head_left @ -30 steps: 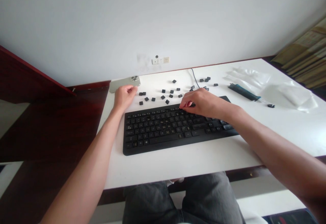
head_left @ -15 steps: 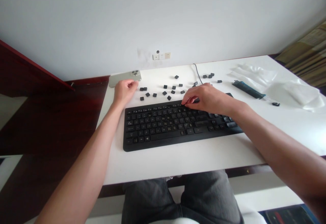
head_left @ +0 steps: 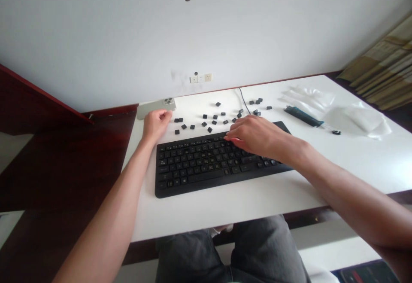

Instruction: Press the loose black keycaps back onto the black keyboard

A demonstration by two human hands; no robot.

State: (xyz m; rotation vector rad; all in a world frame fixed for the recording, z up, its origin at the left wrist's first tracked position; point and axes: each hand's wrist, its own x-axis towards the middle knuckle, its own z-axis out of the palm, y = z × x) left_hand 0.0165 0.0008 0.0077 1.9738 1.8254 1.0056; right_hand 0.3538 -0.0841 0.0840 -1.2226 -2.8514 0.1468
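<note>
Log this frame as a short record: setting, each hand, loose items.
Setting: white table, black keyboard in front of the person
Left hand: curled, off the keyboard's far left corner, beside a phone
Right hand: fingertips on the keyboard's top rows
Loose items: keycaps scattered behind the keyboard; tool; clear plastic bags

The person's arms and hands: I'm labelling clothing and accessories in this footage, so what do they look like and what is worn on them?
Both arms are bare from the frame edge to the wrist: no sleeves show. The left hand and right hand wear no gloves, and no watch, bracelet or ring can be made out. Fingers are slim with short nails. Dark grey trousers cover the lap below the white desk.
</note>
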